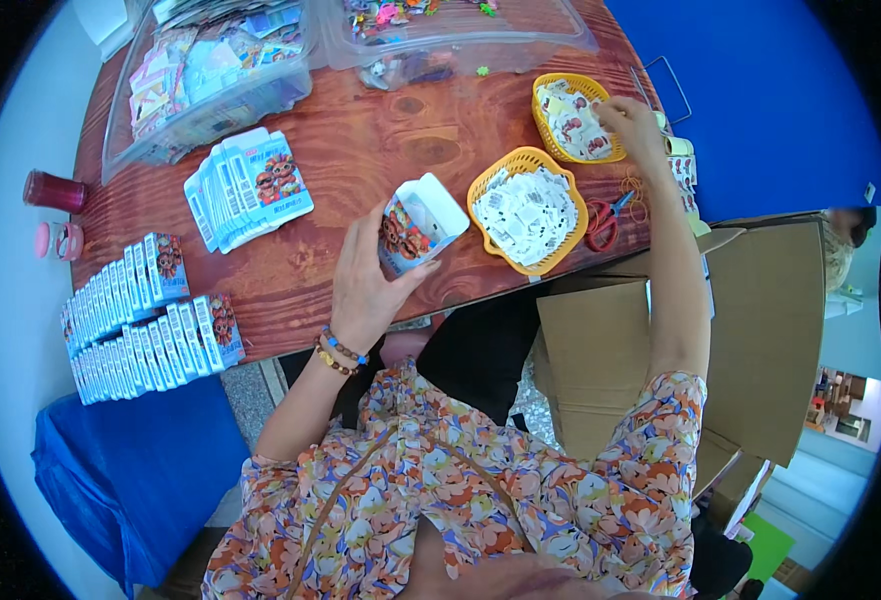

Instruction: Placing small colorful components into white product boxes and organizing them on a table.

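Observation:
My left hand grips a small light-blue carton printed with cartoon figures. The carton stands open at the top, its white inside showing, above the table's near edge. My right hand reaches over the far yellow basket, its fingertips drawn together at the basket's right side. Small white packets with reddish prints fill that basket. Whatever the right fingertips pinch, if anything, is too small to make out. Closer to me, a second yellow basket holds a heap of white packets with black marks.
Flattened blue cartons lie fanned out at left. Rows of filled-out cartons line the near left corner. Clear plastic bins stand along the back. Red-handled scissors lie right of the baskets, above a cardboard box.

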A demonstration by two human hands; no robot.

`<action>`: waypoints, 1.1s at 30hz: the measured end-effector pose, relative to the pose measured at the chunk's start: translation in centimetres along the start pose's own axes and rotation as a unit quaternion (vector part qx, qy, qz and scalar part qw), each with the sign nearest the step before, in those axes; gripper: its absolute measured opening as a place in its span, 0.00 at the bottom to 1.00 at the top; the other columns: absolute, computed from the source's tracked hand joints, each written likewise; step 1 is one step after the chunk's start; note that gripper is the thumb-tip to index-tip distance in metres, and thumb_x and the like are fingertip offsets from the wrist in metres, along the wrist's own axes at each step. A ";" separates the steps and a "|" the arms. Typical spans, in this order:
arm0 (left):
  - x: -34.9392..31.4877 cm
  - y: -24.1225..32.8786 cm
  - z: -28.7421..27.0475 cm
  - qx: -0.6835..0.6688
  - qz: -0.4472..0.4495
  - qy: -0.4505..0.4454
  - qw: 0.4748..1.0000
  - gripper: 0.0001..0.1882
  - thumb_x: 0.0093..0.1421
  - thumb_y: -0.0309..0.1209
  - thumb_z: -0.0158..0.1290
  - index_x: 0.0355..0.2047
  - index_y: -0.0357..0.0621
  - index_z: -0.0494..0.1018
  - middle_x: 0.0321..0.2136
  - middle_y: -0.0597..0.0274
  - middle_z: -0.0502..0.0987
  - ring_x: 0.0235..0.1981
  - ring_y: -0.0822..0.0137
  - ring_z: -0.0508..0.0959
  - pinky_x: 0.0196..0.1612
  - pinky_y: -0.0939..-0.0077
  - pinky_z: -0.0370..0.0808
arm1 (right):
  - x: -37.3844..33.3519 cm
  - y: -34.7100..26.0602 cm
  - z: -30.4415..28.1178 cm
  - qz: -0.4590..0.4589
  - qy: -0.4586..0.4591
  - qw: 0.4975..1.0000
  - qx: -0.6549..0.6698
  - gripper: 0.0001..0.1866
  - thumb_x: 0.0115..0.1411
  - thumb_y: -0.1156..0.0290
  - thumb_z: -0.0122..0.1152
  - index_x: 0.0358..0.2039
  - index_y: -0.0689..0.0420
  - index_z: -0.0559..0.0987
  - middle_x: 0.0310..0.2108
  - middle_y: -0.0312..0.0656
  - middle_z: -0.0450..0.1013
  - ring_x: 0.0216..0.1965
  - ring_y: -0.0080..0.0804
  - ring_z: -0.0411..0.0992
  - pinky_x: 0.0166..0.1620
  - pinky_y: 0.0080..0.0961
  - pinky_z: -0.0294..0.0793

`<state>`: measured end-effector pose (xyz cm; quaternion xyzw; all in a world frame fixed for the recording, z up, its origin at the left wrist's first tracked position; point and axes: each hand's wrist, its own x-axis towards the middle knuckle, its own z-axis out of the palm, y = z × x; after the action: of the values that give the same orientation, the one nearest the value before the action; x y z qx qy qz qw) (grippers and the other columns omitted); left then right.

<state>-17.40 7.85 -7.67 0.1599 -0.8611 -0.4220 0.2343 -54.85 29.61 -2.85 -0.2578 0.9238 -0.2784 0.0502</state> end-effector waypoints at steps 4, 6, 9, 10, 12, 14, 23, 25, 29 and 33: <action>-0.3 0.1 -0.4 0.035 -0.013 0.016 0.999 0.43 0.47 0.39 0.71 0.59 0.36 0.63 0.47 0.46 0.71 0.48 0.48 0.74 0.50 0.58 0.74 | -1.0 -2.6 0.7 -0.001 0.006 0.997 0.077 0.11 0.64 0.65 0.61 0.36 0.61 0.83 0.28 0.34 0.77 0.27 0.17 0.71 0.32 0.19 0.69; -0.6 0.1 -0.2 0.029 -0.005 0.012 1.000 0.43 0.47 0.40 0.70 0.59 0.36 0.63 0.46 0.46 0.72 0.48 0.48 0.75 0.50 0.59 0.74 | -1.1 -3.2 1.1 0.041 -0.027 0.997 0.057 0.13 0.60 0.62 0.66 0.33 0.60 0.81 0.26 0.34 0.76 0.27 0.18 0.71 0.30 0.20 0.69; -0.9 0.2 0.2 0.033 0.017 0.006 0.999 0.44 0.47 0.40 0.71 0.60 0.35 0.62 0.46 0.46 0.72 0.48 0.49 0.75 0.50 0.59 0.75 | 0.0 -2.2 2.9 0.096 -0.073 0.993 -0.005 0.17 0.54 0.59 0.72 0.32 0.59 0.80 0.24 0.35 0.75 0.25 0.19 0.71 0.26 0.22 0.68; -0.9 0.4 0.1 0.033 0.022 0.005 0.999 0.44 0.47 0.40 0.71 0.60 0.35 0.62 0.46 0.46 0.72 0.48 0.49 0.75 0.50 0.59 0.75 | 0.5 -1.8 3.2 0.089 -0.092 0.991 -0.046 0.19 0.50 0.57 0.75 0.30 0.60 0.80 0.22 0.37 0.75 0.21 0.20 0.71 0.23 0.23 0.68; -1.1 0.6 -0.2 0.033 0.003 -0.004 0.999 0.44 0.48 0.40 0.71 0.61 0.36 0.62 0.47 0.46 0.72 0.49 0.49 0.75 0.51 0.59 0.74 | 1.1 -1.5 3.4 0.075 -0.076 0.992 -0.069 0.18 0.51 0.58 0.74 0.29 0.61 0.80 0.22 0.37 0.75 0.20 0.21 0.71 0.23 0.23 0.68; -1.3 0.3 -0.9 0.036 -0.002 0.004 0.999 0.44 0.48 0.38 0.71 0.61 0.36 0.62 0.48 0.47 0.72 0.50 0.50 0.75 0.52 0.60 0.74 | 1.1 -1.8 3.2 0.096 -0.083 0.991 -0.048 0.17 0.53 0.60 0.71 0.31 0.64 0.81 0.24 0.43 0.79 0.22 0.26 0.77 0.31 0.28 0.75; -0.8 0.0 -0.4 0.045 -0.004 0.016 0.999 0.45 0.45 0.39 0.71 0.60 0.35 0.62 0.48 0.46 0.72 0.50 0.47 0.74 0.53 0.56 0.72 | -2.8 -5.3 0.5 0.066 0.047 0.996 -0.025 0.10 0.63 0.69 0.59 0.38 0.63 0.77 0.29 0.41 0.78 0.22 0.25 0.75 0.28 0.27 0.75; -0.9 -0.1 -0.5 0.079 0.030 0.044 0.995 0.44 0.46 0.39 0.71 0.60 0.35 0.63 0.48 0.47 0.72 0.51 0.48 0.73 0.53 0.56 0.72 | -6.2 -9.6 0.9 -0.033 0.004 0.995 0.089 0.09 0.66 0.70 0.56 0.40 0.63 0.79 0.32 0.39 0.79 0.32 0.23 0.77 0.38 0.23 0.75; -1.0 -0.3 0.1 0.080 0.025 0.049 0.995 0.45 0.46 0.40 0.71 0.60 0.35 0.62 0.50 0.46 0.71 0.52 0.47 0.72 0.54 0.56 0.72 | -13.2 -16.3 4.0 -0.214 -0.076 0.955 0.191 0.07 0.63 0.72 0.62 0.40 0.59 0.83 0.54 0.42 0.75 0.58 0.31 0.70 0.59 0.30 0.67; -1.5 -0.3 0.0 0.073 0.041 0.065 0.994 0.46 0.46 0.39 0.71 0.61 0.35 0.60 0.50 0.46 0.70 0.52 0.46 0.72 0.53 0.55 0.72 | -15.2 -19.0 7.3 -0.318 -0.058 0.946 -0.014 0.08 0.61 0.72 0.63 0.40 0.59 0.82 0.56 0.48 0.72 0.64 0.46 0.64 0.64 0.39 0.62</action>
<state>-16.18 8.37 -8.36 0.1678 -0.8784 -0.3370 0.2945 -31.48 20.19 0.47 -0.5549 0.7931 -0.2512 0.0091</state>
